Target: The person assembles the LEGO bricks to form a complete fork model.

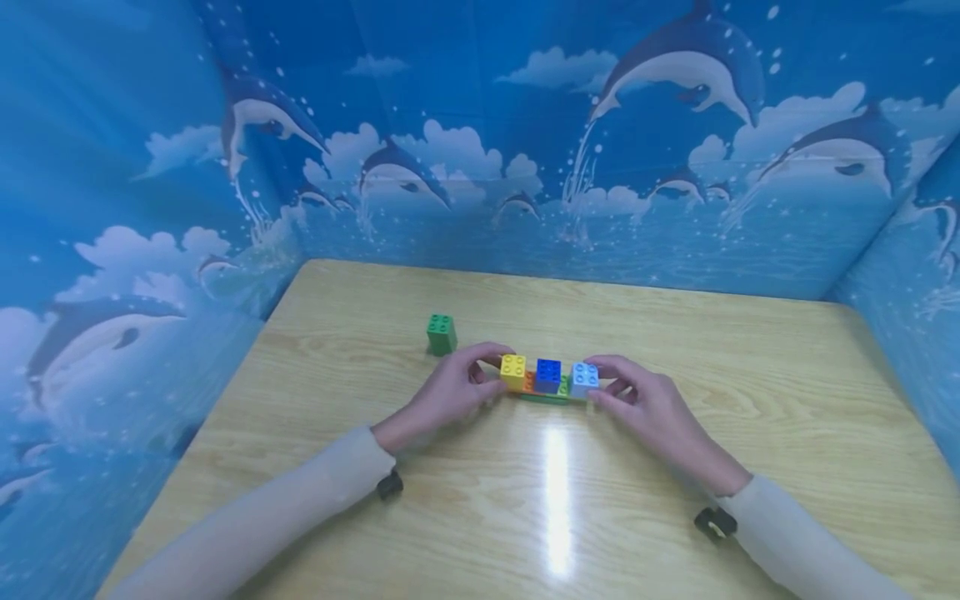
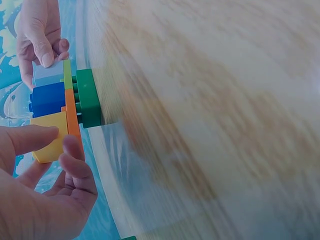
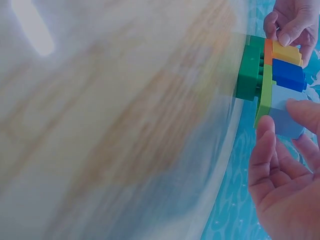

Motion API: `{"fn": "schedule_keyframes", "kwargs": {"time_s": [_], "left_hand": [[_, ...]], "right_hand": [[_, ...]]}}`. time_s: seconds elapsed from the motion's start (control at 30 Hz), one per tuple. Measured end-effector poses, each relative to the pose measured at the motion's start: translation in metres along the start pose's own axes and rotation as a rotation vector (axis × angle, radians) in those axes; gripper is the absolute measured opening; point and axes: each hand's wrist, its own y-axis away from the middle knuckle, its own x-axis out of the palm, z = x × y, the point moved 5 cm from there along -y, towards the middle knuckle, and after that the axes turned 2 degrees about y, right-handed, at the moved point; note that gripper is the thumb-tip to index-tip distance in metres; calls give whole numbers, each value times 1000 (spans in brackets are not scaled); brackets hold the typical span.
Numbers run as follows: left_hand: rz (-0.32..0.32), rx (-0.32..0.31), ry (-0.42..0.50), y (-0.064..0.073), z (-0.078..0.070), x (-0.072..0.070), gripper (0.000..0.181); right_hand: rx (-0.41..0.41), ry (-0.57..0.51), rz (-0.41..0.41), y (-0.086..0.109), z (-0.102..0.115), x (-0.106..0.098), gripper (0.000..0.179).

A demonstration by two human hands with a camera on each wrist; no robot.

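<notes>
Three bricks stand in a row: yellow [image 1: 513,371], dark blue [image 1: 548,377] and light blue [image 1: 585,380]. Beneath them run a thin orange plate [image 2: 73,117] and a lime green plate [image 3: 265,96], end to end. My left hand [image 1: 454,385] pinches the yellow brick at the row's left end, thumb on the near side. At the opposite end my right hand [image 1: 660,407] pinches the light blue brick between thumb and fingers. Under the middle of the row lies a green brick [image 2: 88,98] on the table; its studs show just below the plates in both wrist views.
A taller green brick [image 1: 442,335] stands on the wooden table [image 1: 360,333], just beyond my left hand. Blue dolphin-print cloth [image 1: 465,217] rises behind the table and along both sides. A bright light reflection [image 1: 557,500] lies on the tabletop near me.
</notes>
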Motion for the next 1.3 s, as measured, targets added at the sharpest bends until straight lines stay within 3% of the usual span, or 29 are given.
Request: {"fn": "schedule_keyframes", "kwargs": {"time_s": [0.33,0.53,0.8,1.0,1.3], "left_hand": [[25,21,-44,-1,-2,0,52],[74,103,-97,-5,-7,7,54],[85,131,-25,-14,-14,20,55],[70,149,38,-18,-18,24,42],[57,166,24,-14,-22,21,26]], "right_hand": [[2,14,18,0,3,0,49],[-17,36,25,-4,6,1,54],[-34,-41,17,-13,15,9,45],[-35,-84,42,-21,21,20,39],[-34,-107,15,-25,26,23,26]]}}
